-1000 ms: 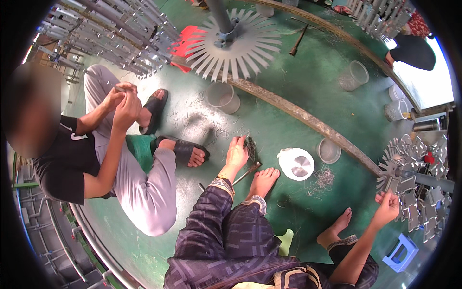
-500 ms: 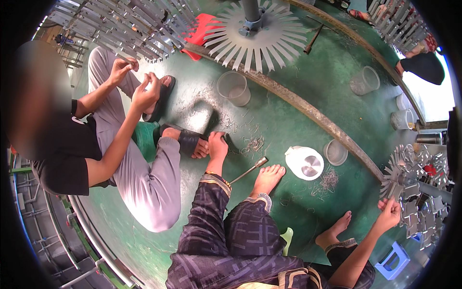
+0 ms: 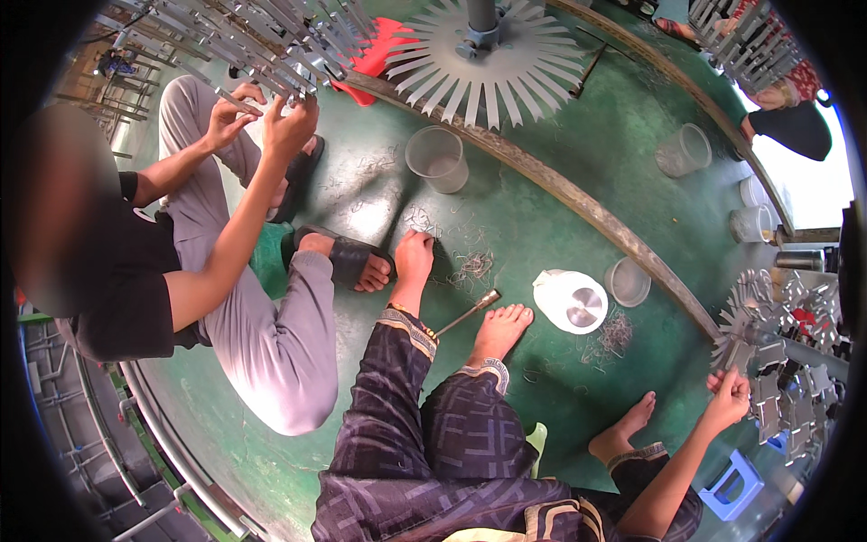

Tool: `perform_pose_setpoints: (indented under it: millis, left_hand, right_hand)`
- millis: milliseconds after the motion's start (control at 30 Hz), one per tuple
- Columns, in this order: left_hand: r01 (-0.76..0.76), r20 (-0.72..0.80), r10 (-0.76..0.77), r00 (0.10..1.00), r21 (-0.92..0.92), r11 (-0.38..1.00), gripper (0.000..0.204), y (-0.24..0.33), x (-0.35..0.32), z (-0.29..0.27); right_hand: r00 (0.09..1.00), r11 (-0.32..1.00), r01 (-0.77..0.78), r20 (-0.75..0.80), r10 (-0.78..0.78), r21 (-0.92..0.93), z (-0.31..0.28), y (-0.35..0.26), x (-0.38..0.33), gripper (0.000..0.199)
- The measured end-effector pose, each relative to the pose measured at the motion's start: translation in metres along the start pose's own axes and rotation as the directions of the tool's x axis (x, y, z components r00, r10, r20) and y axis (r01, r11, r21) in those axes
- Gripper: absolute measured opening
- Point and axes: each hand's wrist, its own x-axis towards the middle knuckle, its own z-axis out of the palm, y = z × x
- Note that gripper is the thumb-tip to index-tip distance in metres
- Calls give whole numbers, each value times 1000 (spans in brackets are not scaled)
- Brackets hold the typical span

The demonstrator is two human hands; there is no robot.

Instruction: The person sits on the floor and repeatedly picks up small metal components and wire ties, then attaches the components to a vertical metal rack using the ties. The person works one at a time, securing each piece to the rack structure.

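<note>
My left hand (image 3: pixel 414 262) reaches down to the green floor, fingers curled together among scattered thin wire pieces (image 3: pixel 421 221). What its fingertips hold, if anything, is too small to make out. Far to the right, my right hand (image 3: pixel 730 396) is raised with thumb and fingers pinched. It is at the lower edge of a toothed metal disc (image 3: pixel 733 350), beside a rack of hanging metal plates (image 3: pixel 797 406); what is in the pinch is unclear. A metal rod tool (image 3: pixel 468 312) lies between my left hand and my bare foot (image 3: pixel 502 331).
Left of me sits another person (image 3: pixel 244 244), both hands raised at a rack of metal strips (image 3: pixel 226 54). A toothed disc (image 3: pixel 488 63) stands beyond a curved rail (image 3: pixel 560 187). Clear tubs (image 3: pixel 437 161), a white container (image 3: pixel 551 291), wire piles (image 3: pixel 610 334) and a blue stool (image 3: pixel 733 488) are around.
My left hand has shifted slightly, its fingertips now among the wire pieces. My right hand stays almost in place. The other person's hands have moved up against the metal strips.
</note>
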Motion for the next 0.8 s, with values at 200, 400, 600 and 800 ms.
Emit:
perform_pose_setpoints:
  millis: [200, 400, 600, 800]
  left_hand:
    - [-185, 192, 145, 971, 216, 959, 10, 33, 19, 16]
    - [-323, 367, 177, 913, 387, 864, 12, 21, 31, 40]
    - [-51, 331, -23, 943, 214, 976, 23, 81, 21, -14]
    - [-65, 182, 189, 965, -532, 844, 5, 180, -2, -117]
  right_hand:
    - [1000, 998, -2, 6, 1, 58, -1, -4, -4, 22]
    - [997, 993, -78, 26, 76, 94, 5, -19, -12, 17]
    - [988, 950, -153, 57, 143, 271, -4, -24, -11, 18]
    - [979, 920, -202, 99, 178, 337, -3, -28, -13, 23]
